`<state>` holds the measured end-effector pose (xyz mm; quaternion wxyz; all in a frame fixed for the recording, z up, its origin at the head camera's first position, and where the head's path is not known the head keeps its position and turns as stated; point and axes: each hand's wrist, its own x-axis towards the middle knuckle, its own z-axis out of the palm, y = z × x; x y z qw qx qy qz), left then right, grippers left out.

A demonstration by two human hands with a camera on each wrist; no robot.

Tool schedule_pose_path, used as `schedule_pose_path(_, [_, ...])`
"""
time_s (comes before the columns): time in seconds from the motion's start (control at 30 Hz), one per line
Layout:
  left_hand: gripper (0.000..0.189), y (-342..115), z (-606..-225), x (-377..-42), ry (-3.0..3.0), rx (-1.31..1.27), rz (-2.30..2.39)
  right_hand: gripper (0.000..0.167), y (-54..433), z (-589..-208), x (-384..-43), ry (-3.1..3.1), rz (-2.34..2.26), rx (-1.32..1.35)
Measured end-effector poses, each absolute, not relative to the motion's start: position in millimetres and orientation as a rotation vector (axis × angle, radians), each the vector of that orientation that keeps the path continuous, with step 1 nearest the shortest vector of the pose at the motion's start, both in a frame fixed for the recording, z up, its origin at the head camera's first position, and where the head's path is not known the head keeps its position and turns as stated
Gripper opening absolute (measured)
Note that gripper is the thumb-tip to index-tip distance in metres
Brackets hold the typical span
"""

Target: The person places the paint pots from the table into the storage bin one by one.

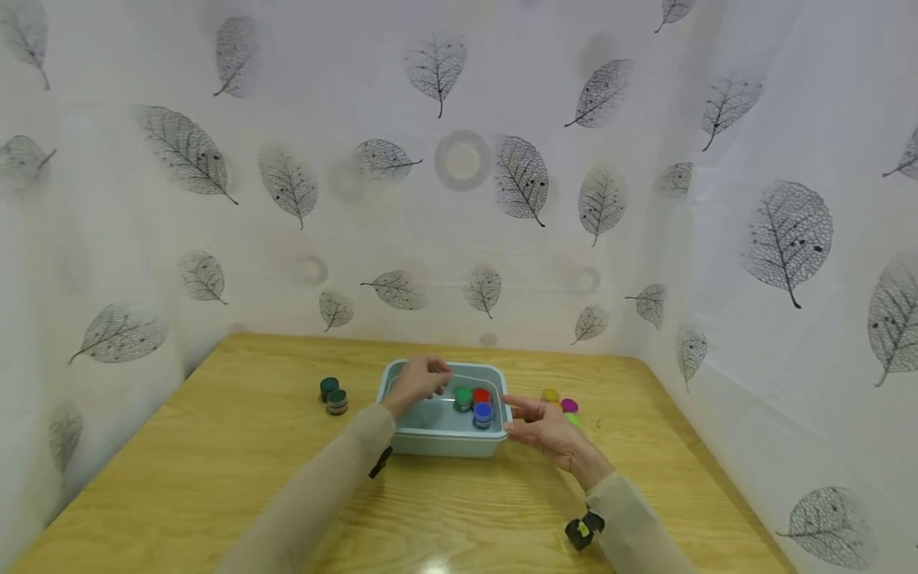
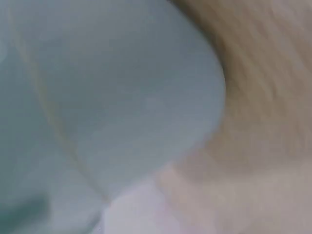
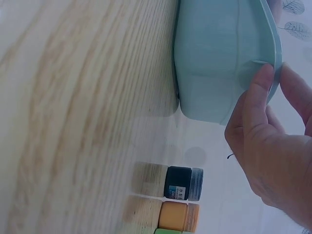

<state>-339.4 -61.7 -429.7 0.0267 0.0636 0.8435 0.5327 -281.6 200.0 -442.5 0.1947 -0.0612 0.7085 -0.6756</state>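
Observation:
A pale blue plastic bin (image 1: 445, 445) stands on the table, with a green-lidded jar (image 1: 463, 398), a red-lidded jar (image 1: 481, 395) and a blue-lidded jar (image 1: 483, 414) inside at its right. Above the bin's left half is my left hand (image 1: 421, 378), its fingers loosely bent and nothing visible in them. My right hand (image 1: 548, 433) pinches the bin's right rim between thumb and fingers; the right wrist view shows this hand (image 3: 278, 146) at the rim too. The left wrist view is blurred and holds mostly the bin's wall (image 2: 122, 97).
Two dark green-lidded jars (image 1: 336, 401) stand left of the bin. To its right, partly behind my right hand, are a yellow-lidded jar (image 1: 550, 395), a purple-lidded jar (image 1: 569, 406) and a light green one (image 1: 571, 418). A black jar (image 3: 178, 183) and an orange jar (image 3: 173, 216) show in the right wrist view.

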Motion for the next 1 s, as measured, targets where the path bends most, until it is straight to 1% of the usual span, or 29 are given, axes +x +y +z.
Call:
schedule_pose_path(0.17, [0.01, -75, -425, -338, 2.734, 0.225, 1.59, 0.063, 200, -443, -280, 1.978, -1.91, -0.169])
schedule_pose_path(0.33, [0.014, -97, -424, -338, 2.684, 0.143, 1.702, 0.064, 199, -445, -280, 1.971, -1.91, -0.17])
schedule_pose_path(0.67, [0.024, -142, -413, -332, 2.609, 0.102, 1.817, 0.063, 199, -443, -281, 1.983, -1.905, -0.153])
schedule_pose_path(0.8, [0.027, -156, -416, -329, 2.498, 0.032, 1.916, 0.063, 199, -442, -283, 1.982, -1.904, -0.147])
schedule_pose_path(1.0, [0.029, -172, -427, -326, 2.452, 0.04, 1.914, 0.062, 201, -441, -285, 1.972, -1.91, -0.147])
